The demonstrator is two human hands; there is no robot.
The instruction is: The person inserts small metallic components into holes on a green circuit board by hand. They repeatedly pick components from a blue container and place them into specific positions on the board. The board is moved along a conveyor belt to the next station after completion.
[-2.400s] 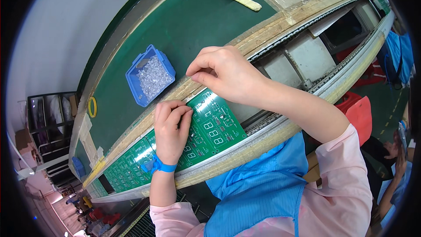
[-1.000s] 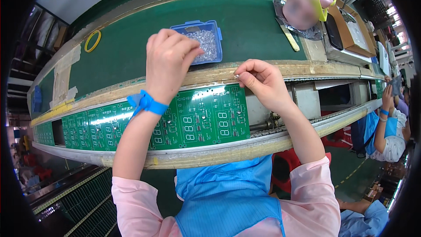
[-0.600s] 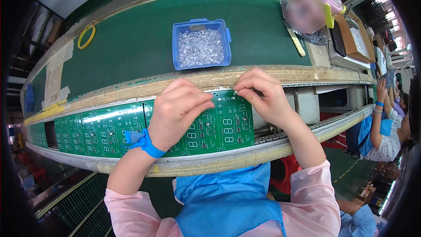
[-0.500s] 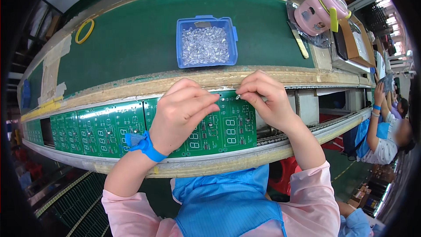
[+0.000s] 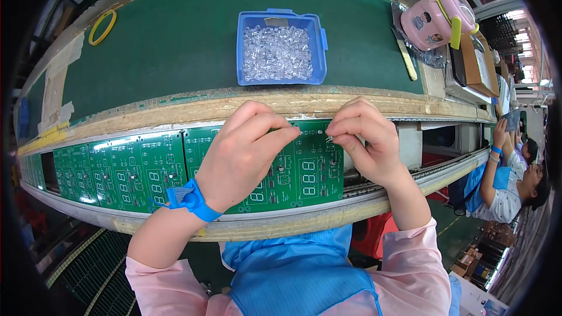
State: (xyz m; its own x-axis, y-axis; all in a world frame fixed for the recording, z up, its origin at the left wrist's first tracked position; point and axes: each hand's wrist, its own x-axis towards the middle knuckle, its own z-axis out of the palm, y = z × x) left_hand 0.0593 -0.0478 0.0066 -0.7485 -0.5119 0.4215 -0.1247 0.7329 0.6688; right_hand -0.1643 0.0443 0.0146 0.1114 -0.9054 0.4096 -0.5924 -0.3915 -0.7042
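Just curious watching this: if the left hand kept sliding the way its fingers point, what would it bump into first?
Probably the right hand: the left hand points right across the green circuit board, their fingertips nearly meeting.

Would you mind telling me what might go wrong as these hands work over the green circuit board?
1. The right hand pinches a tiny clear component at the green circuit board's top edge; it might slip and drop into the gap beside the board.
2. The left hand rests across the board and may press on parts already seated.
3. The blue bin of clear parts sits close behind; a reaching wrist could knock it.
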